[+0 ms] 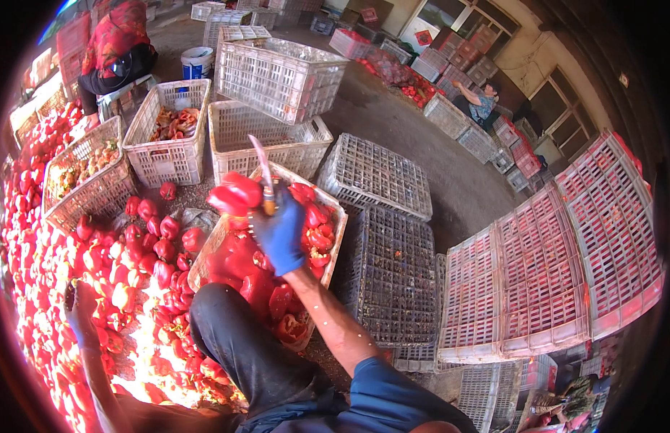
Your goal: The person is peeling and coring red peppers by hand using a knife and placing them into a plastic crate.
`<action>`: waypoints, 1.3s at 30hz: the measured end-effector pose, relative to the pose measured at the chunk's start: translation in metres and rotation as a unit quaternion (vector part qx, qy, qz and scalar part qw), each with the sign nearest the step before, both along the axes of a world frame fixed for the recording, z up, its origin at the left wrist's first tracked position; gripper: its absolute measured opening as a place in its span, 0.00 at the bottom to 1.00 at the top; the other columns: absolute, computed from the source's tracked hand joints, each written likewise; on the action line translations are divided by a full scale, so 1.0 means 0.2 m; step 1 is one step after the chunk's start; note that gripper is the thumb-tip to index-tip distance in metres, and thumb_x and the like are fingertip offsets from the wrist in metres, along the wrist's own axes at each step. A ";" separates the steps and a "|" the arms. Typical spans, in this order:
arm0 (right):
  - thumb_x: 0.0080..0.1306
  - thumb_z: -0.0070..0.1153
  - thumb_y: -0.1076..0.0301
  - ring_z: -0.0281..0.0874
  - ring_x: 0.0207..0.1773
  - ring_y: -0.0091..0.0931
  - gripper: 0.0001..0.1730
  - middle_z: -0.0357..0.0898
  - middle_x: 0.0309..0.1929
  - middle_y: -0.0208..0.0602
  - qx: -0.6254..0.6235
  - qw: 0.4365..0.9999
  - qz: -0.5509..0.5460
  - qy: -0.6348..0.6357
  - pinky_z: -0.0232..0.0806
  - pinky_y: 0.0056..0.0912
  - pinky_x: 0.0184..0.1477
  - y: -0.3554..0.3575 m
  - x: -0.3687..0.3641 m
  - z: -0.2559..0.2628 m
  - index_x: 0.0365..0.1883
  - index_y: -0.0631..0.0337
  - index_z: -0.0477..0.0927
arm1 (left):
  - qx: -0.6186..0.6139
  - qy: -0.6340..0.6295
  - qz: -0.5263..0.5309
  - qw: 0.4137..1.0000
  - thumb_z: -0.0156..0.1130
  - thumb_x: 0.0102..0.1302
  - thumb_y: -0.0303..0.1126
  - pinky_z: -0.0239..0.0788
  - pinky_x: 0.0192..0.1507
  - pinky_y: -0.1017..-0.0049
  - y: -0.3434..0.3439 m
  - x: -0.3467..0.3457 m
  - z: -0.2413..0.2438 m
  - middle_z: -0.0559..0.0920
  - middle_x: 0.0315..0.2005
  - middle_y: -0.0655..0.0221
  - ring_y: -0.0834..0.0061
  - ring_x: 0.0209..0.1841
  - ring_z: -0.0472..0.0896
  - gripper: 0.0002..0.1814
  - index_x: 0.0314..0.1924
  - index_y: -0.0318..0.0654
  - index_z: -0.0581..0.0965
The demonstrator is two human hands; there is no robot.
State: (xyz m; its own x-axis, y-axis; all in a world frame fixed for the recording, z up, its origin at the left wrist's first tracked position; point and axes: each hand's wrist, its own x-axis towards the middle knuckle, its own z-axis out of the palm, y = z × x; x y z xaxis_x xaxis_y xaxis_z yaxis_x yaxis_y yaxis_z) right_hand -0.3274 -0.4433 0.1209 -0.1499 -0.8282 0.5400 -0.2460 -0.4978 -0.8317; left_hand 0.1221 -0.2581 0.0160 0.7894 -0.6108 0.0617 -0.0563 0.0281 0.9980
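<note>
My right hand (281,230), in a blue glove, is closed on the wooden handle of a knife (265,176), its blade pointing up. Against the knife's left side is a blurred red bell pepper (235,195); whether the hand also holds it I cannot tell. Below lies a plastic crate (337,238) with cut red peppers (270,287), some showing their seeds. My left hand (80,306), in a dark-tipped glove, reaches into the sunlit heap of whole red bell peppers (48,260) at the left; its fingers are partly lost in glare.
Crates with pepper scraps (172,127) and cores (86,168) stand ahead. Upturned crates (397,276) lie at my right, beside a tall stack of pepper-filled crates (541,270). A person (115,46) sits at the upper left; another person (481,103) sits farther off at the upper right.
</note>
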 end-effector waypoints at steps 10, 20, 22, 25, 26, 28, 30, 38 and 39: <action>0.59 0.77 0.58 0.85 0.38 0.33 0.25 0.86 0.36 0.49 0.187 0.944 0.034 0.268 0.75 0.41 0.41 0.08 -0.76 -0.79 0.46 0.66 0.83 | -0.042 -0.010 -0.114 0.993 0.63 0.77 0.41 0.73 0.46 0.79 0.05 -0.05 0.24 0.84 0.49 0.73 0.82 0.47 0.82 0.20 0.64 0.41 0.77; 0.66 0.68 0.46 0.84 0.39 0.54 0.25 0.85 0.34 0.56 0.176 0.937 -0.081 0.290 0.76 0.50 0.37 -0.20 -0.54 -0.89 0.39 0.64 0.83 | -0.123 0.032 -0.117 0.985 0.61 0.78 0.42 0.69 0.39 0.79 0.16 -0.46 0.66 0.83 0.44 0.76 0.83 0.41 0.79 0.14 0.57 0.46 0.77; 0.66 0.68 0.48 0.86 0.42 0.52 0.24 0.86 0.37 0.55 0.123 0.941 -0.129 0.287 0.78 0.51 0.38 -0.21 -0.45 -1.04 0.42 0.62 0.84 | -0.121 0.067 -0.102 0.985 0.61 0.79 0.41 0.65 0.36 0.82 0.21 -0.37 0.61 0.80 0.39 0.77 0.85 0.37 0.77 0.12 0.55 0.45 0.78; 0.65 0.68 0.50 0.86 0.41 0.51 0.22 0.86 0.38 0.54 0.138 0.953 -0.107 0.248 0.78 0.51 0.38 -0.20 -0.43 -1.11 0.43 0.60 0.84 | -0.097 0.072 -0.218 0.968 0.59 0.80 0.40 0.61 0.33 0.83 0.43 0.02 0.42 0.77 0.37 0.78 0.85 0.33 0.74 0.11 0.53 0.44 0.78; 0.65 0.68 0.50 0.86 0.41 0.51 0.21 0.86 0.38 0.54 0.147 0.953 -0.103 0.243 0.78 0.51 0.38 -0.19 -0.47 -1.12 0.43 0.60 0.84 | -0.057 0.042 -0.205 0.976 0.59 0.79 0.38 0.62 0.37 0.81 0.47 0.07 0.36 0.78 0.40 0.75 0.82 0.37 0.74 0.12 0.55 0.42 0.78; 0.66 0.68 0.52 0.86 0.40 0.51 0.19 0.86 0.37 0.53 0.124 0.954 -0.111 0.249 0.77 0.52 0.38 -0.18 -0.48 -1.08 0.42 0.60 0.83 | 0.049 -0.120 -0.130 0.983 0.57 0.79 0.35 0.63 0.46 0.76 0.56 0.23 0.20 0.78 0.47 0.68 0.74 0.45 0.75 0.14 0.59 0.38 0.76; 0.65 0.68 0.53 0.85 0.38 0.51 0.19 0.85 0.35 0.53 0.113 0.950 -0.121 0.265 0.77 0.52 0.37 -0.16 -0.43 -1.04 0.39 0.61 0.82 | 0.146 -0.331 -0.053 0.931 0.55 0.79 0.32 0.64 0.56 0.71 0.72 0.46 0.02 0.78 0.54 0.61 0.66 0.53 0.76 0.17 0.62 0.33 0.75; 0.66 0.67 0.59 0.84 0.40 0.51 0.15 0.85 0.36 0.55 0.081 0.958 -0.138 0.240 0.77 0.48 0.39 -0.15 -0.40 -1.03 0.37 0.65 0.82 | 0.248 -0.600 -0.011 0.761 0.47 0.80 0.24 0.62 0.73 0.65 0.79 0.75 -0.28 0.71 0.72 0.50 0.58 0.72 0.71 0.26 0.75 0.26 0.62; 0.66 0.67 0.59 0.84 0.39 0.51 0.15 0.85 0.36 0.55 0.079 0.957 -0.138 0.241 0.77 0.48 0.39 -0.16 -0.39 -1.03 0.37 0.65 0.82 | 0.205 -0.544 -0.027 0.813 0.46 0.80 0.23 0.62 0.74 0.65 0.76 0.81 -0.34 0.70 0.73 0.50 0.59 0.73 0.71 0.28 0.77 0.25 0.60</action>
State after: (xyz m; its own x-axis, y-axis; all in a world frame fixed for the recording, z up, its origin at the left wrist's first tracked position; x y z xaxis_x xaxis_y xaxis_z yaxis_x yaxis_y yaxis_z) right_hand -0.4046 -0.4752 -0.0854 -0.1399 -0.8695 0.4737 -0.7241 -0.2365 -0.6479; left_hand 0.2834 -0.1062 -0.0525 0.3752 -0.7887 0.4870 -0.9219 -0.2629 0.2845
